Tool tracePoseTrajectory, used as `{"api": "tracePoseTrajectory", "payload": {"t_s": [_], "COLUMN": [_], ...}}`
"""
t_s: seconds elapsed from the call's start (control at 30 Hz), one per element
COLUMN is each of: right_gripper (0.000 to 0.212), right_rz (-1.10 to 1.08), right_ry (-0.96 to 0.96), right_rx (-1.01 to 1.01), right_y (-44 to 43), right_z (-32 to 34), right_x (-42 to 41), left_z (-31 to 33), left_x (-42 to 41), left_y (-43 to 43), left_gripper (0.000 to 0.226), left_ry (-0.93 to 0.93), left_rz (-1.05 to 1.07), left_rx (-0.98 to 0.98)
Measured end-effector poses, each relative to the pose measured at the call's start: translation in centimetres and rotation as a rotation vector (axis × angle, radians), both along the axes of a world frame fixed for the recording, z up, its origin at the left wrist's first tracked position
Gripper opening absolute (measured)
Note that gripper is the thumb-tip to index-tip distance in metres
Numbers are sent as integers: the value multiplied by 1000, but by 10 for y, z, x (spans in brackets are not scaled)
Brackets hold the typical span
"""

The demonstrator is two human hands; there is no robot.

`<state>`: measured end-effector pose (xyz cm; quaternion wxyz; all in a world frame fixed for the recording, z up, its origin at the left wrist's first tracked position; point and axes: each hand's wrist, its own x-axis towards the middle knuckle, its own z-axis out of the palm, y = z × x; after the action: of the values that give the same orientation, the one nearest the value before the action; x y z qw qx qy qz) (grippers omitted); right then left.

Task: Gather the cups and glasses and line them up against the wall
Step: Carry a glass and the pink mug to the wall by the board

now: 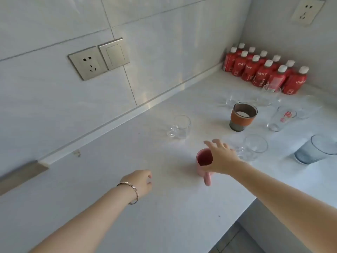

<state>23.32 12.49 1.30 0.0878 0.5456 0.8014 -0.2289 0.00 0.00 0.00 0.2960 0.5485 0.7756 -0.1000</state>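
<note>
Nearest the camera, two bare forearms reach out over the pale marbled tabletop (109,216). On the left wrist sits a thin metal link bracelet (130,191), and the left hand (140,183) hovers with its fingers curled loosely under, grasping nothing; whether it touches the surface cannot be told. To its right, the right hand (219,158) comes over the pink ceramic mug (204,161), thumb against the near rim and fingers spread beyond the far side, so the grip is only part closed around it. The hand hides much of the mug's body, and its handle pokes out below, toward the camera.

Just past the hand stands a clear glass cup with a handle (252,147), hard to separate from the white surface. At the right edge a blue-tinted glass tumbler (313,151) is cut off by the frame. Further left, nearer the wall, stands a small clear glass mug (179,126), well apart from the others. Behind come a dark glass cup with an orange sleeve (243,116) and a clear glass with red print (282,118). Beyond these, several more transparent glasses (269,94) blur together and cannot be counted. In the far corner, against the white tiled wall (164,52), cluster red bottles with white caps (264,70).
</note>
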Motion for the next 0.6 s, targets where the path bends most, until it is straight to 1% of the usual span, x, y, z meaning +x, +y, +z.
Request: {"api": "tracePoseTrajectory", "payload": {"t_s": [0.07,0.13,0.2,0.3,0.4,0.43,0.5,0.53,0.6], "right_gripper": [98,97,92,88,85,85,85,85,87], "right_rz": [-10,21,26,-30,-95,-105,-117,-126,-131], "right_ry": [41,57,105,178,250,255,250,249,247], "right_rx": [-109,-185,-177,-186,-209,-207,-188,-179,-169], "right_y": [12,11,14,22,32,37,45,48,54], "right_z": [-9,-22,-31,-36,-42,-43,-43,-43,-42], "right_x": [3,5,8,15,22,24,26,27,27], "left_z": [-11,-15,-18,-19,-18,-19,-23,-25,-32], "left_x": [2,6,10,19,25,27,30,31,34], "left_y": [22,41,66,110,167,185,213,222,231], "left_gripper": [33,34,42,67,91,97,105,105,98], "left_ry": [-40,-79,-114,-149,-185,-186,-166,-153,-169], "left_rz": [112,201,240,240,172,145,77,51,47], "left_rx": [28,80,155,290,374,375,311,258,208]}}
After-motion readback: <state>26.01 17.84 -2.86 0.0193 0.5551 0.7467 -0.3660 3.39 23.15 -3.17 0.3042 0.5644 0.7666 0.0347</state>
